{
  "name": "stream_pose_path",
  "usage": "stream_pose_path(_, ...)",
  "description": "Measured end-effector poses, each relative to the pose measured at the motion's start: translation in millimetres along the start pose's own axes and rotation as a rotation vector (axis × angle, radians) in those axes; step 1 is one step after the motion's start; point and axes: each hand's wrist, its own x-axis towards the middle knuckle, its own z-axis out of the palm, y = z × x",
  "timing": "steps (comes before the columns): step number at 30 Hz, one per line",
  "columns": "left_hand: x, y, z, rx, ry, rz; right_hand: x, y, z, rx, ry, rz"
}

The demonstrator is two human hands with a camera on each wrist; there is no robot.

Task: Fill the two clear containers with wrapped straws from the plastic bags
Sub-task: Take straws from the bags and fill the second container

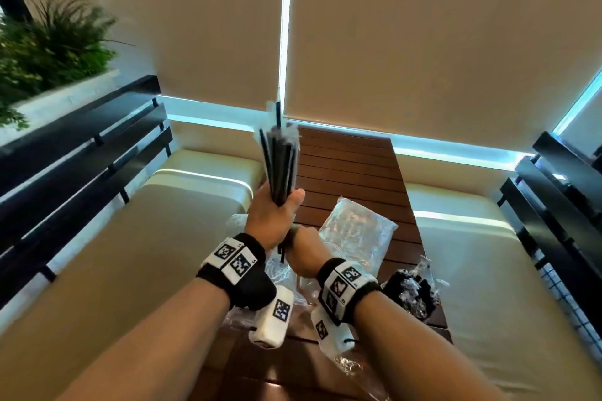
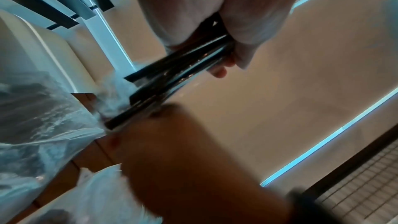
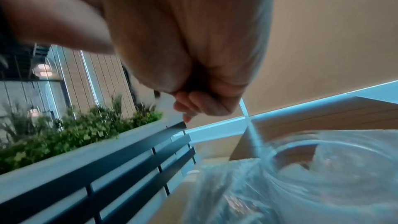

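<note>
A bundle of black wrapped straws (image 1: 280,163) stands upright above the wooden table (image 1: 348,166). My left hand (image 1: 273,215) grips the bundle around its lower part, thumb on the right side. Just below, my right hand (image 1: 304,249) is curled round the straws' bottom ends. In the left wrist view the straws (image 2: 172,76) run from my left hand (image 2: 226,23) down to my right hand (image 2: 183,151). The right wrist view shows my right hand (image 3: 193,74) as a closed fist above the round rim of a clear container (image 3: 280,149). The containers are hidden in the head view.
A clear plastic bag (image 1: 358,225) lies on the table past my hands. A crumpled bag with black straws (image 1: 412,298) lies at the right. Cream bench cushions (image 1: 163,221) flank the table, with black slatted backrests (image 1: 81,156) and a planter (image 1: 49,42) at left.
</note>
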Motion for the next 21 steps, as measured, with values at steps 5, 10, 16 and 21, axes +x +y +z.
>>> stream_pose_path(5, 6, -14, -2, 0.104, 0.053, -0.008, -3, 9, -24, 0.263, 0.066, 0.038)
stream_pose_path(10, -5, -29, -8, 0.246, -0.014, 0.031, -23, -7, -118, 0.741, 0.728, -0.115)
stream_pose_path(16, -8, -31, 13, 0.253, -0.072, 0.033, -17, -42, -128, 0.310, 0.442, -0.177)
stream_pose_path(21, -8, -33, 8, 0.298, -0.070, 0.075, -21, -27, -103, 0.372, 0.525, -0.227)
